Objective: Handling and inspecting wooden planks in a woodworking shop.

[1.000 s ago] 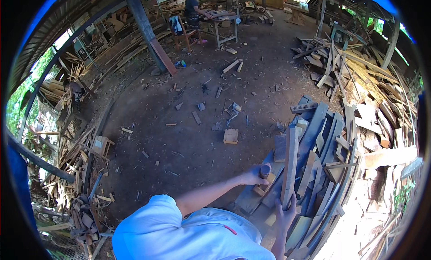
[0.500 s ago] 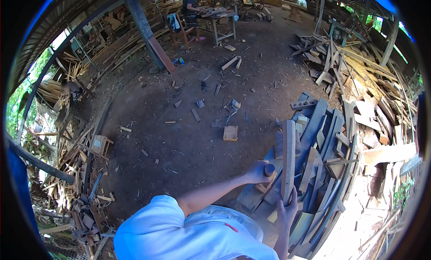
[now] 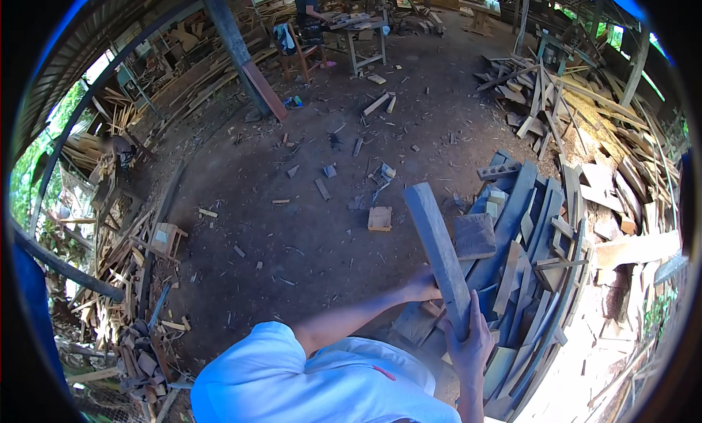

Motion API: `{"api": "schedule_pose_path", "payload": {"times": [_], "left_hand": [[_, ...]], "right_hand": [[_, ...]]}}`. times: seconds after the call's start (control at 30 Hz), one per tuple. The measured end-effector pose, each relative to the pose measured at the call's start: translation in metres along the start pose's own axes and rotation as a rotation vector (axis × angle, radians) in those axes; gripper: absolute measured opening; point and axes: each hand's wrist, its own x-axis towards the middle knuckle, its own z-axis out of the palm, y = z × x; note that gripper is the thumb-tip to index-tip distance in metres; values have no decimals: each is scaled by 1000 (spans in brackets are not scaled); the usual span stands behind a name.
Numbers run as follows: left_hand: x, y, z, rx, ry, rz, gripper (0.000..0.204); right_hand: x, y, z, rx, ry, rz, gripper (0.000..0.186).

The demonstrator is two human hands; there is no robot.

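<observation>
A long squared piece of wood (image 3: 441,258) stands tilted in front of me, its top leaning left and away. My right hand (image 3: 472,342) is closed around its lower end, with the fingers along its right side. My left hand (image 3: 423,284) is beside the wood's left face, curled and partly hidden behind it. Whatever the left hand holds is covered by the wood. Below and right of my hands lies a stack of dark planks (image 3: 504,222), with a short wide block (image 3: 474,236) on it.
A small wooden block (image 3: 379,218) and scattered offcuts lie on the dirt floor. Scrap wood (image 3: 632,145) is heaped at the right, and more (image 3: 110,277) at the left. A slanted post (image 3: 238,50) stands far left of centre. A person (image 3: 308,17) is by a far table (image 3: 358,29).
The wood's top has swung left and toward me, and my right hand has risen slightly with it. The dark round-ended thing seen in my left hand is now hidden behind the wood.
</observation>
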Motion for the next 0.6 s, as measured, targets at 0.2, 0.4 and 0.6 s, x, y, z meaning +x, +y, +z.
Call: {"api": "schedule_pose_path", "payload": {"times": [0.2, 0.4, 0.6], "left_hand": [[-19, -1, -1, -217, -5, 6, 37], [-25, -12, 2, -294, -20, -40, 36], [-20, -3, 6, -386, -54, -112, 25]], "right_hand": [[-5, 8, 2, -136, -109, 15, 79], [-2, -1, 5, 119, -138, 139, 75], [-10, 21, 13, 305, 7, 183, 69]]}}
